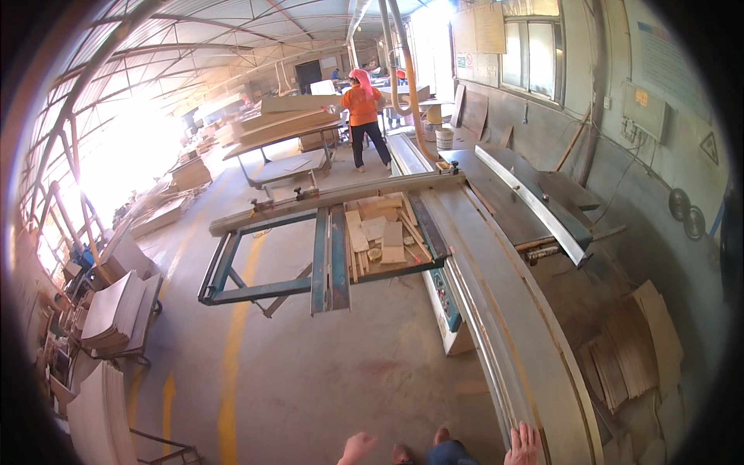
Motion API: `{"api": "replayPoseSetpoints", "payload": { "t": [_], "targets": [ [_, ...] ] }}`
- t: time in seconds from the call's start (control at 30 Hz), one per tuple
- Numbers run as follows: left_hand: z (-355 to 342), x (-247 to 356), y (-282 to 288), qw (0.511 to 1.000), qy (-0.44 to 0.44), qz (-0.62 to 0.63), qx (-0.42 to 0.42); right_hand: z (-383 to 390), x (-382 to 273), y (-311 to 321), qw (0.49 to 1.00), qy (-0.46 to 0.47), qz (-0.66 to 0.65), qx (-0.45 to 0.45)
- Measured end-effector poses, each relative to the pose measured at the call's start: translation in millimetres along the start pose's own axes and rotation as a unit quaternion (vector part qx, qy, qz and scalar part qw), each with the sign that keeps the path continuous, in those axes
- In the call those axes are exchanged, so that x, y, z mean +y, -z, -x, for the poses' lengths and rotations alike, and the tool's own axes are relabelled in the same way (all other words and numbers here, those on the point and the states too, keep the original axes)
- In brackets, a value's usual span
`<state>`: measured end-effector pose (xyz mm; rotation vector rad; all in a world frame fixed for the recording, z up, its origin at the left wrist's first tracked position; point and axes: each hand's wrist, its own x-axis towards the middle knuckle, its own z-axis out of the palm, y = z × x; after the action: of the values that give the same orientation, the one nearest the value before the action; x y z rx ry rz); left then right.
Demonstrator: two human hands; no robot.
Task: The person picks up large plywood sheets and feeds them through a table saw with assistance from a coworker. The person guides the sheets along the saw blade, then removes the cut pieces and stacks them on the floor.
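My right hand point(522, 445) lies on the near end of the long sliding table point(508, 333) of a panel saw, fingers stretched over its metal edge. Low in the picture, my left hand point(358, 448) hangs over the floor, away from the machine. Its fingers are too indistinct to read, and I see nothing held in it. A green outrigger frame point(267, 295) juts left from the sliding table, with a long fence point(341, 198) across its far side. Wood offcuts point(393, 234) lie on the frame's right part.
A person in orange point(362, 105) stands beyond the saw by stacked boards point(283, 114). Leaning panels point(620, 360) stand at the right. Board stacks on a trolley point(118, 318) line the left. A yellow line point(232, 364) runs along the floor. A metal fence point(535, 203) crosses the saw's right table.
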<state>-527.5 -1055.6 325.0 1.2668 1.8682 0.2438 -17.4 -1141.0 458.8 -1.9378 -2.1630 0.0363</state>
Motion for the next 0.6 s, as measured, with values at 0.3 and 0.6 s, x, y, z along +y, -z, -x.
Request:
{"api": "replayPoseSetpoints", "payload": {
  "t": [0.3,0.6],
  "targets": [
    [248,-150,-113,0.961,0.122,0.157,0.193,9,20,-21,0.999,0.026,-0.009,0.040],
    [541,-247,-277,0.924,0.303,0.175,0.157,33,6,-28,0.990,0.101,-0.026,0.095]
  ]
}}
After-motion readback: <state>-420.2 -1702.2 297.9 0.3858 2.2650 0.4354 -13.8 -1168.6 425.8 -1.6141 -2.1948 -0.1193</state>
